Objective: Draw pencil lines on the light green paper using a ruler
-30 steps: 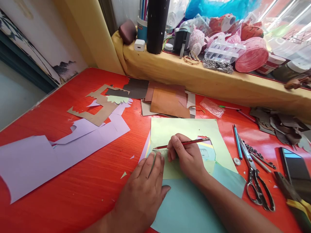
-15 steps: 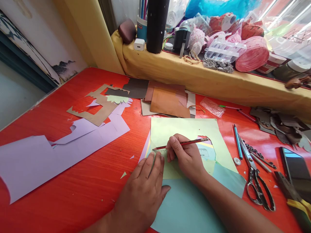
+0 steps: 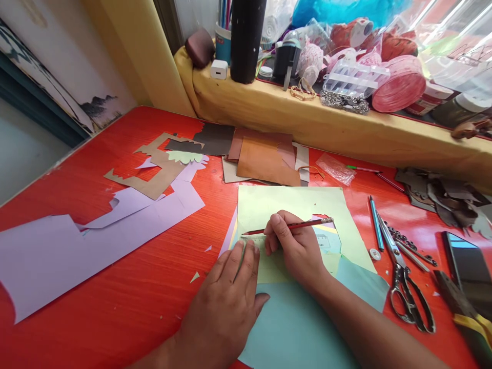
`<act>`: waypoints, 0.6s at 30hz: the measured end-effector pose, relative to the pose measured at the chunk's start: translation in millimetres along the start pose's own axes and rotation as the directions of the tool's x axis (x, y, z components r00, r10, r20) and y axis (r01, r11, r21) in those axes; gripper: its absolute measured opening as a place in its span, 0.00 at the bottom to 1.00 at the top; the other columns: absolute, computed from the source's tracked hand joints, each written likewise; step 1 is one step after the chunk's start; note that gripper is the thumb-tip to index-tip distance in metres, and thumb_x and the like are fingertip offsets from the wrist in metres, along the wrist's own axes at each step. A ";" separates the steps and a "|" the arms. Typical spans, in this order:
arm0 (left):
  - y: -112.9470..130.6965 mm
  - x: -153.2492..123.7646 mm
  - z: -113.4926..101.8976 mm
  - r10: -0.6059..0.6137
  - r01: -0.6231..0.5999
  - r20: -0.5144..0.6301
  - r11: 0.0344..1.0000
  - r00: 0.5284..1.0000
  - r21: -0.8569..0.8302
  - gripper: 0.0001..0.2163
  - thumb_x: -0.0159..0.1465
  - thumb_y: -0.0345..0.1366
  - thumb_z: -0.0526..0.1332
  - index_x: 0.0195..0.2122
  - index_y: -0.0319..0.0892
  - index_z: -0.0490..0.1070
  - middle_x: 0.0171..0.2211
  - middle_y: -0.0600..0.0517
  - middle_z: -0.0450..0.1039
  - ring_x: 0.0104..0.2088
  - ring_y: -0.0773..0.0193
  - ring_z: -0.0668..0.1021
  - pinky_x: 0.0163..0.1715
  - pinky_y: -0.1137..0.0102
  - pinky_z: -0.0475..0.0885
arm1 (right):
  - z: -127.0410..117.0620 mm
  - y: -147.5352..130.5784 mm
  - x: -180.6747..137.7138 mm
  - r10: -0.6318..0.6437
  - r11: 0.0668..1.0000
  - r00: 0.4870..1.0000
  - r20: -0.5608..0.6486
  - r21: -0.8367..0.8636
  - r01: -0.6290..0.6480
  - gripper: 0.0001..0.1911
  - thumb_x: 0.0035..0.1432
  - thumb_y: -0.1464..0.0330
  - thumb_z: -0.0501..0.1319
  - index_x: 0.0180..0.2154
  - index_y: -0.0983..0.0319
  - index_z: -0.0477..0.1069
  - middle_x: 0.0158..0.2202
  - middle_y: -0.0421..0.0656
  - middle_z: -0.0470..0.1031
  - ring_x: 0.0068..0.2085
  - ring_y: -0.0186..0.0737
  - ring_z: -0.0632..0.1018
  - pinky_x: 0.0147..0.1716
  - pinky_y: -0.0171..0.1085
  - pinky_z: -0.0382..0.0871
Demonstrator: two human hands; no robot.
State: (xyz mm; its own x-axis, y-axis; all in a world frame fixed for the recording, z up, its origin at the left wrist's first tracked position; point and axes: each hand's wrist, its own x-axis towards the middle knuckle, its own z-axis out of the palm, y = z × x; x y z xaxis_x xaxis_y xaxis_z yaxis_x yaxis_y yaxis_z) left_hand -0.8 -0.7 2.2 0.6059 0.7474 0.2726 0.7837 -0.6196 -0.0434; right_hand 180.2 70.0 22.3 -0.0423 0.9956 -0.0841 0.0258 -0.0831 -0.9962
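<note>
My right hand (image 3: pixel 294 248) pinches a dark red pencil (image 3: pixel 307 224) between thumb and fingers, its tip pointing left. The tip is by the left end of a clear ruler (image 3: pixel 322 241), over a pale green sheet (image 3: pixel 288 201). Flat on the ruler and the sheet lies my left hand (image 3: pixel 226 292), fingers stretched out and pressing down. Most of the ruler's middle is hidden under my hands. A blue-green sheet (image 3: pixel 295 328) lies below, and lilac and yellow paper edges show beside the green one.
To the right lie scissors (image 3: pixel 400 277), a blue pen (image 3: pixel 376 224), yellow-handled pliers (image 3: pixel 461 312) and a phone (image 3: pixel 469 264). Cut lilac paper (image 3: pixel 115 241) and a brown offcut (image 3: pixel 163 177) are on the left. Leather pieces (image 3: pixel 265 159) lie behind, below a cluttered ledge (image 3: pixel 338 125).
The pencil tip has lifted slightly, and my right hand has shifted a little. My left hand keeps its place on the ruler.
</note>
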 end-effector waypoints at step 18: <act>-0.8 -0.1 0.9 0.007 -0.007 0.004 1.000 1.000 0.003 0.27 0.82 0.50 0.53 0.66 0.34 0.79 0.69 0.37 0.75 0.69 0.44 0.73 0.68 0.56 0.64 | -0.2 1.1 -0.3 -0.011 0.997 0.999 0.035 -0.077 0.013 0.30 0.73 0.41 0.61 0.30 0.57 0.72 0.19 0.36 0.69 0.22 0.39 0.73 0.26 0.38 0.69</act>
State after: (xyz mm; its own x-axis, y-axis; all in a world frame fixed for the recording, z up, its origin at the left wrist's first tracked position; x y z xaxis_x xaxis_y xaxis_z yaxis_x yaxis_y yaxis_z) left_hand -1.4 -0.1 1.4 0.6120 0.7440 0.2681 0.7799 -0.6240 -0.0485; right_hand 180.4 69.6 21.3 -0.0773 0.9943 -0.0741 0.1017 -0.0660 -0.9926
